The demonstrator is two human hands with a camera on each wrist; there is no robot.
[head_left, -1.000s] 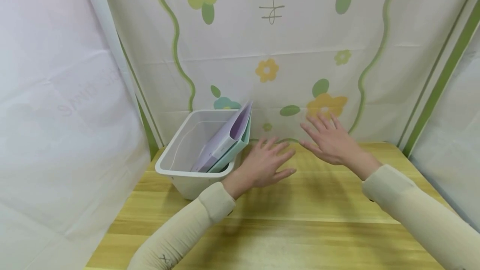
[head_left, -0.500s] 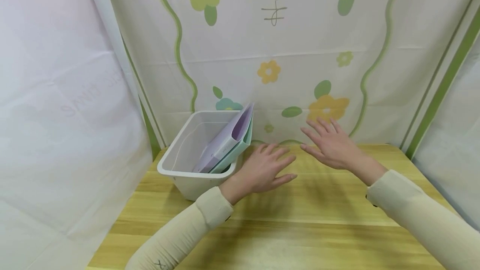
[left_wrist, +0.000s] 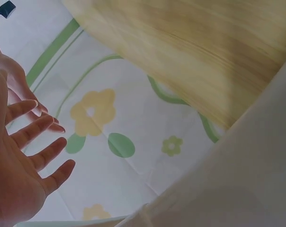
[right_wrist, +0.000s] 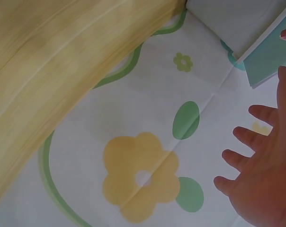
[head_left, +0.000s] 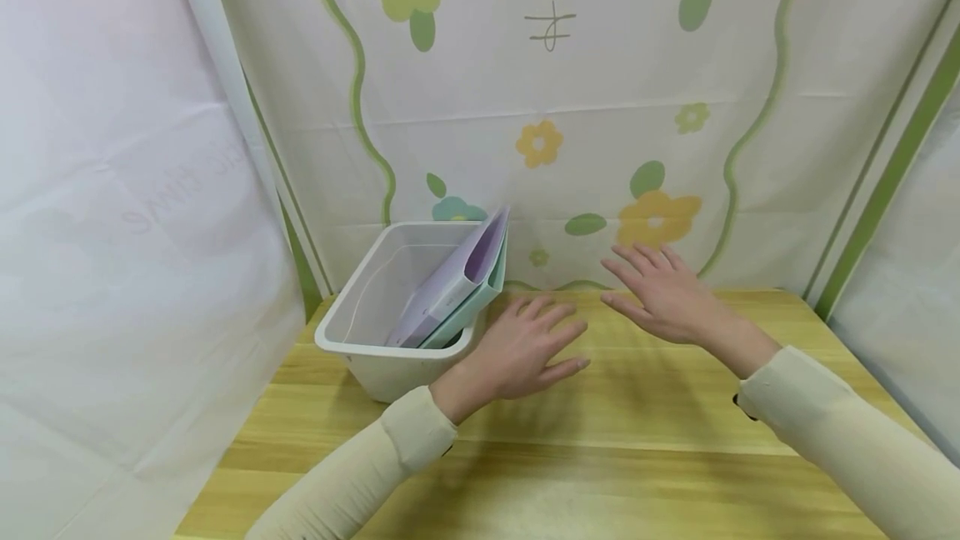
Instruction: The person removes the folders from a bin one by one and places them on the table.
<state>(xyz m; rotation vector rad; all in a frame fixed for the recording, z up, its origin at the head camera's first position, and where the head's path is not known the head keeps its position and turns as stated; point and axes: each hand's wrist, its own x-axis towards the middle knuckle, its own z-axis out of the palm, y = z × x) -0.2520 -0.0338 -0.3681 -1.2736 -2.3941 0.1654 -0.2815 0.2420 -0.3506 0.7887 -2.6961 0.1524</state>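
My left hand (head_left: 517,350) is spread over the table just right of a white plastic bin (head_left: 408,365), its fingers extended and holding nothing. Farther right, my right hand (head_left: 663,294) hovers palm down with straight fingers, also holding nothing. Inside the bin a purple folder (head_left: 442,282) leans at a slant, its upper end sticking out over the right rim. Against its underside lies a mint green folder (head_left: 472,307). In the right wrist view the green folder (right_wrist: 268,54) juts past the bin's edge, near the fingers of my right hand (right_wrist: 259,156).
The bin stands on a wooden table (head_left: 600,457) toward its back left. Behind the table hangs a white cloth (head_left: 465,90) printed with flowers. More white cloth (head_left: 135,273) closes off the left side, and another sheet (head_left: 900,248) the right.
Both hands have drawn slightly back toward me and lower in the head view. The view itself has shifted a little. The bin and folders stay as they were.
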